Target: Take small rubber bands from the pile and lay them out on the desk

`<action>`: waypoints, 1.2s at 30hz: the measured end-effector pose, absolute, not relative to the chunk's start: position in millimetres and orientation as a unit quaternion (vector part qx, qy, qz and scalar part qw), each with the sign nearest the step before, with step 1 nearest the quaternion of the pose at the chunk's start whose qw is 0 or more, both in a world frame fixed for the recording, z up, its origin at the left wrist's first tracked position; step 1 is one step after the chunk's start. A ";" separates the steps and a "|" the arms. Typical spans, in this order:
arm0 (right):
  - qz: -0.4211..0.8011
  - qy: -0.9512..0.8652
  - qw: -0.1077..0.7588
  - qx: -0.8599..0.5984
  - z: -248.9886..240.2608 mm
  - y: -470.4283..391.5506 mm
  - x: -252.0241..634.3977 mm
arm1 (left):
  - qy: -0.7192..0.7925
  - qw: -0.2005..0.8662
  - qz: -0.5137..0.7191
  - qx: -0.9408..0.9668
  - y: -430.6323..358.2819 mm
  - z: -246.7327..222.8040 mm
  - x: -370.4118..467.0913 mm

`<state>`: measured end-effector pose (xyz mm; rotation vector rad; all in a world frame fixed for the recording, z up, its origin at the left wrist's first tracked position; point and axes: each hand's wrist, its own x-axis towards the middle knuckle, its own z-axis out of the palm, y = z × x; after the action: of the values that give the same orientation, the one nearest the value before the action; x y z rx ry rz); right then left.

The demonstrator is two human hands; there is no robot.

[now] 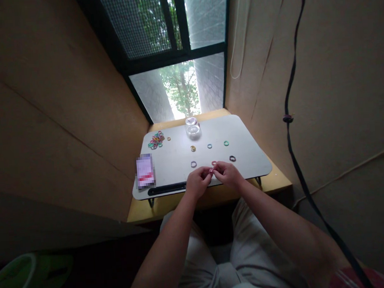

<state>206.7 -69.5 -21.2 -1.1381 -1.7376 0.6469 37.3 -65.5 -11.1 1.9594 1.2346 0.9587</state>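
Observation:
A small pink hair tie (211, 171) is pinched between the fingertips of both hands, near the front edge of the white table. My left hand (198, 181) is closed on one side of it, my right hand (227, 175) on the other. Just beyond the fingers lies a red hair tie (214, 163), partly hidden. Around it are a purple hair tie (194, 164), a black one (232, 158), a yellow one (193, 148), a blue one (209, 146) and a green one (226, 143). A mixed pile of hair ties (156, 140) sits at the far left.
The small white folding table (176, 162) stands on a yellow ledge (282, 183) below the window. A clear plastic jar (193, 130) is at its back. At left lies a blurred purple packet (145, 170). A black cord (300, 167) hangs at right; a green basket (30, 278) stands lower left.

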 end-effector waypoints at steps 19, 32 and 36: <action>0.283 -0.700 0.460 -0.467 -22.3 -64.6 208.2 | 0.445 0.386 0.371 0.718 -61.0 -11.6 35.2; 0.304 -0.701 0.456 -0.456 -23.8 -63.2 209.8 | 0.449 0.389 0.339 0.730 -59.7 -12.7 33.7; 0.293 -0.701 0.455 -0.464 -25.6 -62.9 210.1 | 0.446 0.381 0.333 0.739 -60.1 -12.4 33.5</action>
<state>210.1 -62.9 -25.6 -1.1447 -1.7297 0.7219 33.5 -60.1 -12.4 1.8855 1.1380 0.8498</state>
